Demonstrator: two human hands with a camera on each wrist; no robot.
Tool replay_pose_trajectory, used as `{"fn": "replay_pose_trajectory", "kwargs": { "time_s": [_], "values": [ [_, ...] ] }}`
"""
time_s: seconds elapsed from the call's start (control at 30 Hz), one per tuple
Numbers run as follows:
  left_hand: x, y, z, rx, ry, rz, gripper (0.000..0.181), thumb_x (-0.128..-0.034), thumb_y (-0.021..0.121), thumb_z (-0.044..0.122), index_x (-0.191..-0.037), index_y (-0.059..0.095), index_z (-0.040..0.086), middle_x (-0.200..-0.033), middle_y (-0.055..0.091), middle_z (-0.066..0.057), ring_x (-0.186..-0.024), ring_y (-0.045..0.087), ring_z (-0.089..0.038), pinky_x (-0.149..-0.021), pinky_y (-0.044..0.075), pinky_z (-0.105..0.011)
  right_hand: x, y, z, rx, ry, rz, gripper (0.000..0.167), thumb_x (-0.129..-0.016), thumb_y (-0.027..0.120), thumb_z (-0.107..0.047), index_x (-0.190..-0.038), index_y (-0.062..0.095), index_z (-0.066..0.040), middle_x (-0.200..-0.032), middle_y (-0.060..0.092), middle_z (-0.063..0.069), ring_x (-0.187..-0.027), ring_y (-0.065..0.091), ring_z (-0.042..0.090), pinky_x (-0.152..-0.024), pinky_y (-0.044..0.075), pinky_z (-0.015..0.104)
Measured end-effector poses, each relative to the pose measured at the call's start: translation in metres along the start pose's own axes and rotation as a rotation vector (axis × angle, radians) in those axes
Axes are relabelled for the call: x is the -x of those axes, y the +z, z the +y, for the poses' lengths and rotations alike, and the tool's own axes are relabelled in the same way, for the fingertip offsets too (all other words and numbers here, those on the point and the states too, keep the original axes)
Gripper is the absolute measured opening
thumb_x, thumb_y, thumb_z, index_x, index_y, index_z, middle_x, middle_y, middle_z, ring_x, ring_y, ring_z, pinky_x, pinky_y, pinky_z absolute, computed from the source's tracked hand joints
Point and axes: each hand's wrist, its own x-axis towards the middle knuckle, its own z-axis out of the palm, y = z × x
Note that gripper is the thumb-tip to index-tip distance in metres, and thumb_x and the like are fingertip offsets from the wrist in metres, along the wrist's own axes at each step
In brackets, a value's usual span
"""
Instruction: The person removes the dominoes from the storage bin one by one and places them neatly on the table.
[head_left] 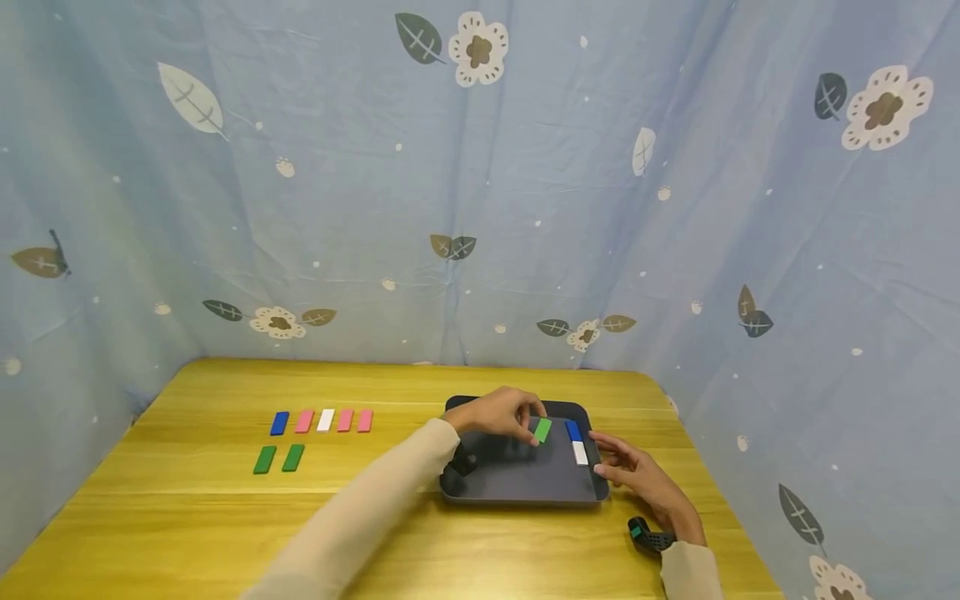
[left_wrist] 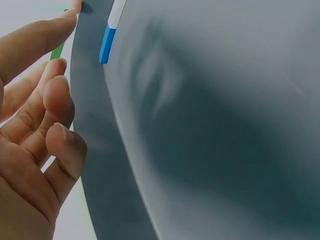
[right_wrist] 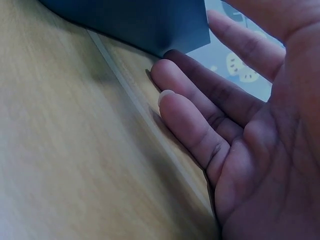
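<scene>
Above the dark grey tray (head_left: 517, 492), my left hand (head_left: 498, 412) pinches a light green tile (head_left: 542, 430) between thumb and fingertips. In the left wrist view only a sliver of that green tile (left_wrist: 57, 51) shows behind the fingers. Inside the tray, along its right side, a blue tile (head_left: 573, 430) and a white tile (head_left: 580, 452) lie end to end. My right hand (head_left: 637, 475) is at the tray's right edge, its loosely bent fingers against or close to the rim. The right wrist view shows this hand (right_wrist: 215, 110) low over the table beside the tray wall.
On the left of the wooden table (head_left: 187, 508), a row holds a blue tile (head_left: 280, 423), a white tile (head_left: 325, 420) and several pink tiles (head_left: 345, 421). Nearer the front lie two green tiles (head_left: 265, 460). A patterned curtain (head_left: 360, 192) surrounds the table's back and sides.
</scene>
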Motion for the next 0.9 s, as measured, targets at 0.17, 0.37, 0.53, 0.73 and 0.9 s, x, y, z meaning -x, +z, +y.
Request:
{"fn": "replay_pose_trajectory", "kwargs": {
  "time_s": [0.17, 0.37, 0.53, 0.73, 0.9],
  "values": [
    [0.011, -0.010, -0.005, 0.022, -0.003, 0.008, 0.044, -0.0874, 0.085, 0.019, -0.126, 0.067, 0.009, -0.077, 0.066, 0.003, -0.066, 0.062, -0.009, -0.065, 0.050, -0.023, 0.000, 0.000, 0.000, 0.002, -0.005, -0.005, 0.064, -0.098, 0.073, -0.028, -0.156, 0.046, -0.027, -0.149, 0.048, 0.014, -0.116, 0.054, 0.033, -0.089, 0.050, 0.042],
    [0.028, -0.026, -0.010, 0.018, 0.002, -0.005, 0.045, -0.0883, 0.084, 0.018, -0.128, 0.066, 0.007, -0.078, 0.066, 0.000, -0.066, 0.061, -0.010, -0.064, 0.050, -0.024, 0.002, -0.001, 0.000, 0.004, -0.019, -0.014, 0.062, -0.100, 0.071, -0.026, -0.157, 0.046, -0.026, -0.150, 0.047, 0.015, -0.114, 0.055, 0.035, -0.089, 0.052, 0.041],
    [0.042, -0.036, -0.015, 0.006, 0.012, -0.003, 0.046, -0.0900, 0.083, 0.019, -0.130, 0.065, 0.007, -0.079, 0.067, -0.001, -0.065, 0.061, -0.010, -0.066, 0.051, -0.025, 0.003, -0.001, 0.001, 0.005, -0.015, -0.023, 0.063, -0.099, 0.071, -0.027, -0.157, 0.045, -0.026, -0.153, 0.044, 0.016, -0.121, 0.053, 0.032, -0.093, 0.051, 0.040],
    [0.057, -0.042, -0.016, -0.001, 0.019, 0.018, 0.044, -0.0902, 0.083, 0.018, -0.129, 0.065, 0.009, -0.078, 0.066, 0.001, -0.066, 0.062, -0.011, -0.068, 0.052, -0.026, 0.003, -0.002, 0.000, 0.004, -0.033, -0.019, 0.063, -0.100, 0.071, -0.027, -0.157, 0.045, -0.025, -0.154, 0.044, 0.017, -0.121, 0.053, 0.033, -0.093, 0.051, 0.041],
    [0.069, -0.044, -0.018, 0.015, 0.029, 0.036, 0.043, -0.0893, 0.083, 0.018, -0.127, 0.065, 0.009, -0.078, 0.067, 0.001, -0.068, 0.063, -0.013, -0.068, 0.052, -0.027, 0.002, -0.001, 0.000, 0.014, -0.036, -0.013, 0.062, -0.100, 0.071, -0.027, -0.157, 0.046, -0.025, -0.152, 0.046, 0.016, -0.117, 0.055, 0.034, -0.092, 0.051, 0.040]
  ]
}}
